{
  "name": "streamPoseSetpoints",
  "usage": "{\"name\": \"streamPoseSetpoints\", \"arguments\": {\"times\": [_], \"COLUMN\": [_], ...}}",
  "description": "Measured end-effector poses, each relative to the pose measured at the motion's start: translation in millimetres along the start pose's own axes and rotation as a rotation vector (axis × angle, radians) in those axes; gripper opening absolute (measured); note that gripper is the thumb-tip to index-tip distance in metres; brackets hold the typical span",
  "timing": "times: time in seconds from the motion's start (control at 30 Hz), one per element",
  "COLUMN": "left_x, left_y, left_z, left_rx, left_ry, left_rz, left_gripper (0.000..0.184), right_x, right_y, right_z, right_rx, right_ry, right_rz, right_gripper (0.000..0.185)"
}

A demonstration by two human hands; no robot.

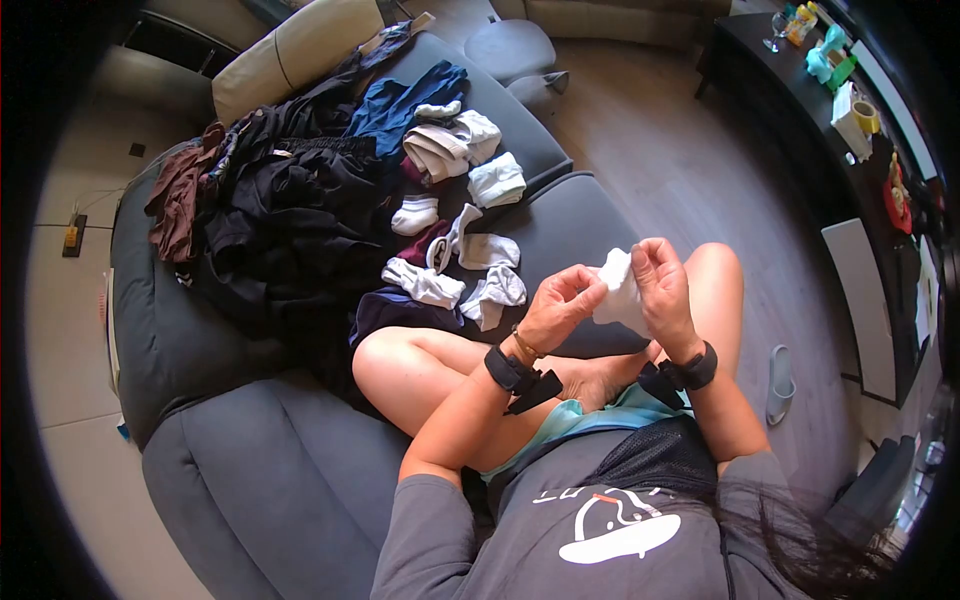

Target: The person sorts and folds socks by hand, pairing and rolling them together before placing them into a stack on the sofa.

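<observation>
Grey, smooth-looking upholstery covers the wide, cushioned sofa (pixel 270 480), and from my remote station I see its right-hand edge run diagonally down toward the person's folded legs. Past that edge, the grey-brown, wood-grained floor (pixel 650 160) gives open room as far as the long black counter (pixel 775 85). Leftward I find less room: a loose heap of creased black clothes (pixel 290 200) spreads across the seat, with a crumpled dark-blue garment (pixel 400 105) lying against its upper right side. Between heap and sofa edge, I make out a thick, layered bundle of folded white and cream cloth (pixel 450 145), then several soft, wrinkled white socks (pixel 490 300), limp and bent, near the left knee. The bare left hand (pixel 558 312) and bare right hand (pixel 662 295) are up in front of the torso, near one another. Both sets of fingers are pinched narrow on the small, soft-looking white piece of cloth (pixel 620 300), which hangs between them above the legs, broadening below the grip.
</observation>
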State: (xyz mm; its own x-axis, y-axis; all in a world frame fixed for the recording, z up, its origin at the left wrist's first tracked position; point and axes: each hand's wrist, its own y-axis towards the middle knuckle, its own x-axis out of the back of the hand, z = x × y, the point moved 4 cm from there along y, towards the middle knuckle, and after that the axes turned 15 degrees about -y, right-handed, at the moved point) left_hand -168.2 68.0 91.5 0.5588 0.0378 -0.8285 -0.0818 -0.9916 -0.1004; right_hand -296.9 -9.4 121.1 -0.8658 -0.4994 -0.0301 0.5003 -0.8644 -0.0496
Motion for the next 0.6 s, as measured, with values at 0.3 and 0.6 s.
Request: {"name": "streamPoseSetpoints", "arguments": {"times": [0.3,0.6], "left_x": [-4,-6], "left_y": [0,-1], "left_z": [-8,-14], "left_rx": [-0.14,-0.095], "left_ry": [0.127,0.239], "left_rz": [-0.03,-0.022], "left_gripper": [0.015,0.012], "right_x": [0,-4], "right_y": [-1,-1], "right_z": [1,18], "right_rx": [0.085,0.011], "right_ry": [-0.132,-0.033], "right_rz": [0.002,0.099], "right_gripper": [0.033,0.021]}}
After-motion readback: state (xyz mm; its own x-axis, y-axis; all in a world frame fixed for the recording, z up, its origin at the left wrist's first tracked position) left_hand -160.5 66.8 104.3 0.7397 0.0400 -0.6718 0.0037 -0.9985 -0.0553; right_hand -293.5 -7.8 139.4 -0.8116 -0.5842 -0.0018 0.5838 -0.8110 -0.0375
